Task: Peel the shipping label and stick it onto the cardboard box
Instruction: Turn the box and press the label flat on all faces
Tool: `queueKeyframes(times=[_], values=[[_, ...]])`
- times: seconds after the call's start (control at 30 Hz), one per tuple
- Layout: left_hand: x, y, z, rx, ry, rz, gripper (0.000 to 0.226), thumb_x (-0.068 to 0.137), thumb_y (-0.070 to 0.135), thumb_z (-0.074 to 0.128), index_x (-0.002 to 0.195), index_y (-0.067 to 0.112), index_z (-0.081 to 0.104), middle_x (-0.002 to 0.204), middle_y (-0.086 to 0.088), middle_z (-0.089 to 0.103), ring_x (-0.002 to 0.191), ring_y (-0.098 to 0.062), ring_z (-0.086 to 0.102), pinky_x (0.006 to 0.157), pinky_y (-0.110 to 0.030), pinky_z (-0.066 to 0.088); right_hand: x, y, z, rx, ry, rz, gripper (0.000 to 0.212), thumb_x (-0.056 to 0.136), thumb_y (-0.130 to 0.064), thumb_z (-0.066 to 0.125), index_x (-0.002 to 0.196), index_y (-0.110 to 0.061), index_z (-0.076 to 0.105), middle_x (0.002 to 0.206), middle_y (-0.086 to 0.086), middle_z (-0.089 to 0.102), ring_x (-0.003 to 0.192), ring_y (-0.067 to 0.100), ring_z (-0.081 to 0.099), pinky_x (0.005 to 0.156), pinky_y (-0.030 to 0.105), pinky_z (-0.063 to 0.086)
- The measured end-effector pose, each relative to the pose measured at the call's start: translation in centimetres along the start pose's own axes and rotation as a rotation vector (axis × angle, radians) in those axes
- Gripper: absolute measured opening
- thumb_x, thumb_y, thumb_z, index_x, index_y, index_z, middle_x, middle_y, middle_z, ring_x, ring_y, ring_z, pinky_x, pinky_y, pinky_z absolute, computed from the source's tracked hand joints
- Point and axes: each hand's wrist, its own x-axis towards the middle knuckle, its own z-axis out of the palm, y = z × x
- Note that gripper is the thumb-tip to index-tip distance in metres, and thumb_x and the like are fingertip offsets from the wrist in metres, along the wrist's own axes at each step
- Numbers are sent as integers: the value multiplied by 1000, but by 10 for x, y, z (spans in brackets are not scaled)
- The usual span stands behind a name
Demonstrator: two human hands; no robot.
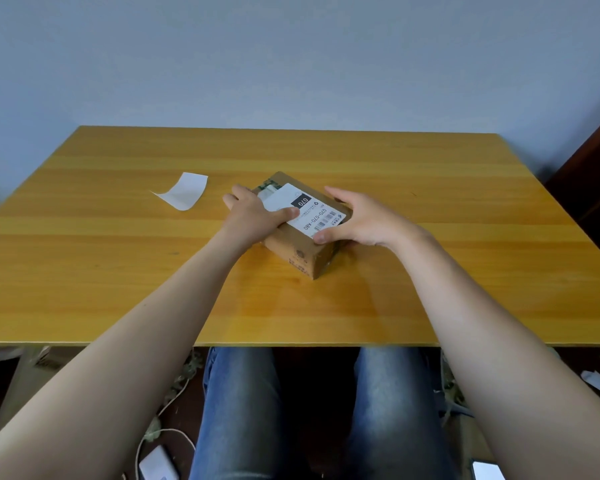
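A small brown cardboard box (300, 252) sits at the middle of the wooden table (430, 209). A white shipping label (303, 209) with barcodes and "070" printing lies flat on the box's top. My left hand (253, 216) rests on the box's left side, its thumb pressing on the label and its fingers over the far left edge. My right hand (357, 220) holds the box's right side, thumb on the label's near corner and fingers along the far right edge.
A curled white backing sheet (184, 190) lies on the table to the left of the box. Under the table are my jeans-clad legs, cables and a white device (158, 464) on the floor. A dark cabinet (593, 174) stands at the right.
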Motion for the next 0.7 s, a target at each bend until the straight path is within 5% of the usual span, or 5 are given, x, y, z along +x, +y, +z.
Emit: queueKeyframes(times=[0.1, 0.17, 0.27, 0.5, 0.7], values=[[-2, 0, 1, 221, 72, 5, 106, 88, 68, 68, 155, 2, 20, 151, -17, 31, 140, -37, 34, 109, -45, 38, 0, 3, -6, 45, 47, 44, 119, 63, -45, 98, 162, -35, 33, 164, -7, 41, 140, 17, 50, 111, 43, 49], [1, -1, -1, 216, 42, -44, 116, 84, 73, 68, 163, 14, 8, 155, -19, 27, 144, -41, 26, 114, -50, 38, -3, 2, -11, 37, 76, 62, 115, 69, -40, 96, 163, -36, 30, 165, -7, 38, 141, 21, 49, 103, 45, 55], [5, -3, -3, 181, -15, -86, 119, 81, 74, 70, 166, 29, 0, 158, -18, 21, 145, -42, 26, 107, -56, 49, -8, -2, -11, 72, 70, 99, 103, 80, -49, 86, 163, -39, 26, 163, -9, 38, 137, 24, 52, 90, 46, 62], [8, 4, 5, 206, -7, -102, 114, 82, 79, 65, 154, -1, 26, 151, -14, 25, 141, -38, 33, 99, -52, 55, -3, -16, 8, 136, 145, 222, 83, 89, -61, 71, 158, -30, 37, 130, -5, 54, 95, 15, 66, 66, 47, 66], [8, 10, 12, 224, -12, -100, 117, 72, 86, 67, 150, 7, 30, 145, -14, 35, 135, -39, 40, 87, -53, 62, 2, -15, 18, 39, 204, 217, 88, 78, -68, 76, 151, -32, 42, 138, -1, 59, 100, 26, 70, 54, 37, 61]])
